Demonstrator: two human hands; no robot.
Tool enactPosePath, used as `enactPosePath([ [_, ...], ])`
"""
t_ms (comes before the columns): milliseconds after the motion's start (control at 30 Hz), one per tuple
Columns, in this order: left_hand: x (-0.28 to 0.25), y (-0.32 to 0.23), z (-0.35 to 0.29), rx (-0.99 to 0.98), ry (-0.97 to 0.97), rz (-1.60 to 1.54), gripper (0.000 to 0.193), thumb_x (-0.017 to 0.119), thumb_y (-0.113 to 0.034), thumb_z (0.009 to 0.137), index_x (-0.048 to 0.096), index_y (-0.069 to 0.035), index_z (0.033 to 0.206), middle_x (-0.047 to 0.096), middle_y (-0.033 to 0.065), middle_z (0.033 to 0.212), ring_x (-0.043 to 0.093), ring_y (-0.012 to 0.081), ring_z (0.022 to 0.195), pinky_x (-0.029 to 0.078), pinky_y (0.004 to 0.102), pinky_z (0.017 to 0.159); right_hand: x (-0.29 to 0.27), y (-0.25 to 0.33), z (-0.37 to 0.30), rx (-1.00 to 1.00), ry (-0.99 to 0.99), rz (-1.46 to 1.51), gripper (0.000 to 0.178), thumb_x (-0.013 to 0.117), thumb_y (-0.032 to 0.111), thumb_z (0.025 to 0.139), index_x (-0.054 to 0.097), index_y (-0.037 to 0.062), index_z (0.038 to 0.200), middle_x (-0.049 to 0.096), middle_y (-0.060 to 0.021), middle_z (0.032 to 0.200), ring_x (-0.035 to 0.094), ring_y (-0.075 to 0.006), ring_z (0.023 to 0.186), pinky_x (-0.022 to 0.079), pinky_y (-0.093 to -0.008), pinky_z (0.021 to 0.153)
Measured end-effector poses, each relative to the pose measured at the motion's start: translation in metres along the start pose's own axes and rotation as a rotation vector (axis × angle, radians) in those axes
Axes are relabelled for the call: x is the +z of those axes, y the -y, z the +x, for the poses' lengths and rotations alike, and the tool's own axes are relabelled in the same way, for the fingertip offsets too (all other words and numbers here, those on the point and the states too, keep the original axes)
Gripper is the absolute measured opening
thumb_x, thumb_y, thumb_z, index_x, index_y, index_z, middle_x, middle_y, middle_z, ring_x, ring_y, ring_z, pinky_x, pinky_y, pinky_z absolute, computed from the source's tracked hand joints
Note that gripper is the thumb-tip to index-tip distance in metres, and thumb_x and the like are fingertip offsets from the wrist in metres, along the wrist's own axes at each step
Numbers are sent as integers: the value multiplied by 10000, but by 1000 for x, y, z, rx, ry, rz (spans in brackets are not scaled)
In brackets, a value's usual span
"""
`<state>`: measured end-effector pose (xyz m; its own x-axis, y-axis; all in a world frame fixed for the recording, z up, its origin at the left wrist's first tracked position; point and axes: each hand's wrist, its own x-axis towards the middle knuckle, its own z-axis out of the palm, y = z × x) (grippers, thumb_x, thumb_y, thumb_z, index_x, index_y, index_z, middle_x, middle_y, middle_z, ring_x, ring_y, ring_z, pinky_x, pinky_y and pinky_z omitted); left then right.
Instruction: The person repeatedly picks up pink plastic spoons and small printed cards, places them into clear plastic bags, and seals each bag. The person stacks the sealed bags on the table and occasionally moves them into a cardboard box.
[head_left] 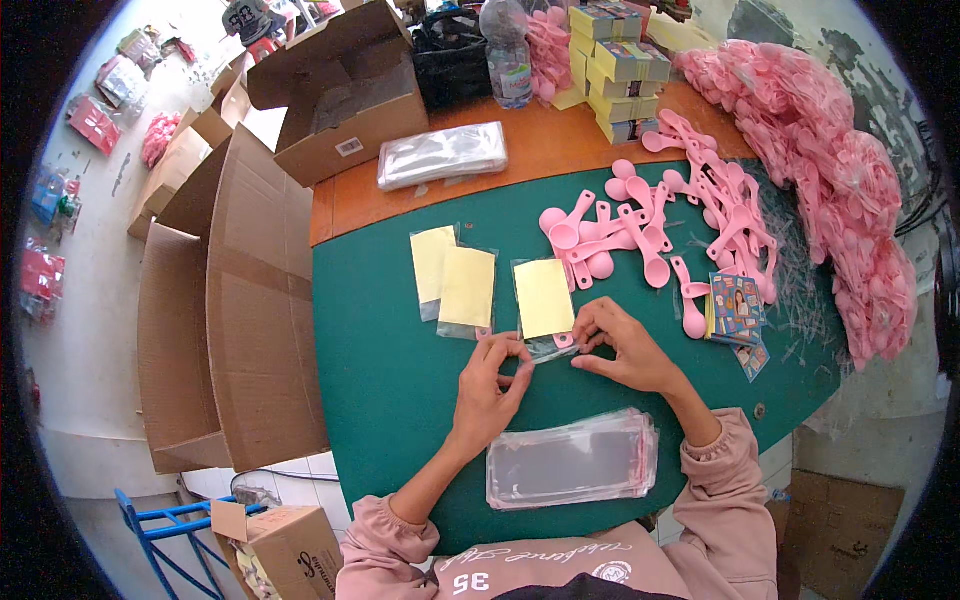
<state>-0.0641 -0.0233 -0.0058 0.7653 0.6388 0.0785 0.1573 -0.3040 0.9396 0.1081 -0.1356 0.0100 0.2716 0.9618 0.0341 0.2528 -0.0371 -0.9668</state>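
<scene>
A clear plastic bag [548,351] lies on the green table top, with a yellow card [545,298] inside it and a bit of pink plastic [564,340] at its lower end. My left hand [487,390] is closed, thumb and fingers pinching the bag's near left corner. My right hand [632,350] has its fingers curled at the near right corner, holding the bag's edge. Left of it lie two other bags with yellow cards, the front one [467,288] overlapping the back one [432,262]. A stack of flat clear bags [570,460] lies between my forearms.
Pink measuring spoons [640,225] lie scattered beyond my right hand, beside a stack of printed cards [735,305]. A heap of bagged pink spoons [810,160] lines the right edge. Card bundles [615,80], a bag packet [443,155] and cardboard boxes [265,300] stand around.
</scene>
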Motion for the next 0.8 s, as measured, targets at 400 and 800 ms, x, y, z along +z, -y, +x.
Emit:
enactPosePath([
  [400,1,4,2,-274,6,-190,130,582,-39,812,517,6,916,552,33,874,551,84,789,517,213,649,16,-13,-1,208,-153,135,113,558,77,834,495,-17,836,586,-58,742,611,-114,666,487,-220,583],
  [800,5,-1,1,-246,-58,-156,189,560,-73,830,515,-23,1007,542,43,852,536,77,733,449,194,496,25,-8,1,222,-262,233,133,545,16,826,479,5,941,543,-41,747,581,-91,649,476,-200,571],
])
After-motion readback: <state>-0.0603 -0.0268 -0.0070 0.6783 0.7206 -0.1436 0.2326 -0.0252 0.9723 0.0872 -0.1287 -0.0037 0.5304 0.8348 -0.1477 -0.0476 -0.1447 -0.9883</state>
